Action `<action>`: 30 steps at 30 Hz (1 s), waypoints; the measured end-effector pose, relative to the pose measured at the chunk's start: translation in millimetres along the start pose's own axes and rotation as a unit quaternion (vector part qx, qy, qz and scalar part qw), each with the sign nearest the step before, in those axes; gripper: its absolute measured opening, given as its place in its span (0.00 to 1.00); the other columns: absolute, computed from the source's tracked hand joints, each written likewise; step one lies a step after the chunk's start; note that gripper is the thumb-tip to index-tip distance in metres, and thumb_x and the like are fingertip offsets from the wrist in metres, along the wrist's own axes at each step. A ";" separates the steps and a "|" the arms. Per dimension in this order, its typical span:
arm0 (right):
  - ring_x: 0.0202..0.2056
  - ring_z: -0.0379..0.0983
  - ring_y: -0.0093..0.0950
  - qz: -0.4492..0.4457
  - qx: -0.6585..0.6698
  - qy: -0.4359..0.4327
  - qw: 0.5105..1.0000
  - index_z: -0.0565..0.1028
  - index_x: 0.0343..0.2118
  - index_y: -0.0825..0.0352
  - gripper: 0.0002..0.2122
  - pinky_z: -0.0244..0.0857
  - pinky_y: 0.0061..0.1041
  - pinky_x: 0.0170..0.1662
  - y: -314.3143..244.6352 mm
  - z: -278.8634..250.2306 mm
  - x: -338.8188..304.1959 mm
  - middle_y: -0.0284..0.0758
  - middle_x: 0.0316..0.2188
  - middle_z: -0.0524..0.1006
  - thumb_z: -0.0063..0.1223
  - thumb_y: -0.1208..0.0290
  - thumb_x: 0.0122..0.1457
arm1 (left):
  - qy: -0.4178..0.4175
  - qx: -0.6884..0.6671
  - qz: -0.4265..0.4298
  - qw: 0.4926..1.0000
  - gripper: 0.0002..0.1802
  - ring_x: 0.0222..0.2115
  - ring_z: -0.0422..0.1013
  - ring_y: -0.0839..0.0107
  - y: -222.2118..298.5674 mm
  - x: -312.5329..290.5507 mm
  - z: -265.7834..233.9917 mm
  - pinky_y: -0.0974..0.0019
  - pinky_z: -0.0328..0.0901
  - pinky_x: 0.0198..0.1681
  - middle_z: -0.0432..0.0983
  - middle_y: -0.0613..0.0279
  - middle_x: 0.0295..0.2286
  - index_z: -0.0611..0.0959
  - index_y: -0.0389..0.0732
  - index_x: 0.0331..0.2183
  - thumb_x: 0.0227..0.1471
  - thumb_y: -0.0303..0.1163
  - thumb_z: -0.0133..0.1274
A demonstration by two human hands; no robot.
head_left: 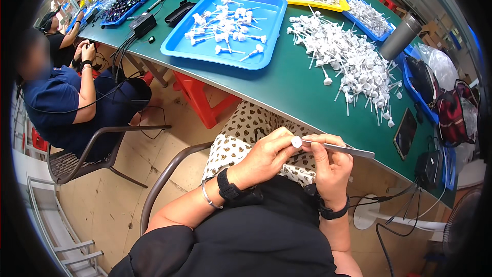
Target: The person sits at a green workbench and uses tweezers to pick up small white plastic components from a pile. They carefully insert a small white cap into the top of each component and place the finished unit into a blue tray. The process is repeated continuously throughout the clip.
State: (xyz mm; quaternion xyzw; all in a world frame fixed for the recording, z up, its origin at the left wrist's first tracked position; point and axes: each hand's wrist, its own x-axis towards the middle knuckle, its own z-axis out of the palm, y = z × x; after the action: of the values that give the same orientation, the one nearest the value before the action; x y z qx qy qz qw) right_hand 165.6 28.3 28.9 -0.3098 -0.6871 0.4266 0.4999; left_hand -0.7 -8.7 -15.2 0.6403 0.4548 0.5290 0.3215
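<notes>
Over my lap, my left hand point(264, 156) pinches a small white plastic part with a round head point(296, 141). My right hand point(330, 166) is closed round a slim, flat metal hand tool point(356, 151). Its grey handle sticks out to the right, and its narrow front end meets the white part between my hands. The exact kind of tool is hard to make out. On the table, a blue tray point(177, 46) holds several similar white parts with thin stems. A big loose heap of white stemmed parts point(348, 56) lies to its right.
Behind stand yellow trays point(335, 5) and another blue tray point(382, 33) of white parts. A metal flask point(402, 36), a phone point(405, 133) and a dark red bag point(453, 115) are at the right. A seated co-worker point(61, 92) is at the left; cables hang from the table.
</notes>
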 end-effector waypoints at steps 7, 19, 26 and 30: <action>0.33 0.80 0.24 -0.031 -0.040 -0.010 0.999 0.79 0.39 0.74 0.03 0.74 0.21 0.37 0.7 0.8 -1.3 0.38 0.35 0.82 0.56 0.82 0.64 | 0.006 0.014 0.018 1.000 0.08 0.30 0.71 0.68 3.4 -0.8 -1.0 0.67 0.67 0.32 0.74 0.61 0.31 0.82 0.37 0.43 0.61 0.23 0.55; 0.33 0.80 0.28 -0.054 -0.048 0.002 0.997 0.78 0.38 0.73 0.04 0.74 0.24 0.37 4.5 1.2 -2.5 0.41 0.36 0.82 0.59 0.82 0.61 | 0.006 0.019 0.012 1.000 0.09 0.29 0.70 0.69 3.8 -2.0 -1.3 0.67 0.66 0.31 0.73 0.60 0.31 0.82 0.36 0.43 0.61 0.22 0.55; 0.32 0.79 0.29 -0.089 -0.071 -0.035 0.993 0.78 0.38 0.72 0.05 0.74 0.25 0.35 5.3 -1.5 0.4 0.40 0.35 0.82 0.60 0.82 0.60 | 0.011 0.037 0.015 0.999 0.08 0.28 0.70 0.67 1.4 -3.5 -1.0 0.66 0.66 0.31 0.72 0.60 0.30 0.81 0.36 0.42 0.60 0.23 0.56; 0.32 0.79 0.30 -0.098 -0.092 -0.049 0.990 0.78 0.38 0.71 0.05 0.73 0.25 0.35 3.4 -1.8 2.4 0.40 0.34 0.82 0.60 0.82 0.59 | 0.015 0.047 0.019 0.999 0.06 0.28 0.70 0.66 2.1 -3.5 -0.7 0.65 0.66 0.31 0.72 0.59 0.29 0.81 0.36 0.41 0.60 0.23 0.56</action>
State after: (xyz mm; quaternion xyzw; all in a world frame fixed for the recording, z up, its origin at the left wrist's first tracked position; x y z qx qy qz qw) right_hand 166.6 32.4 27.2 -0.2643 -0.7740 0.3252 0.4746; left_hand -1.0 -12.8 -14.5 0.6554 0.4714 0.5227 0.2738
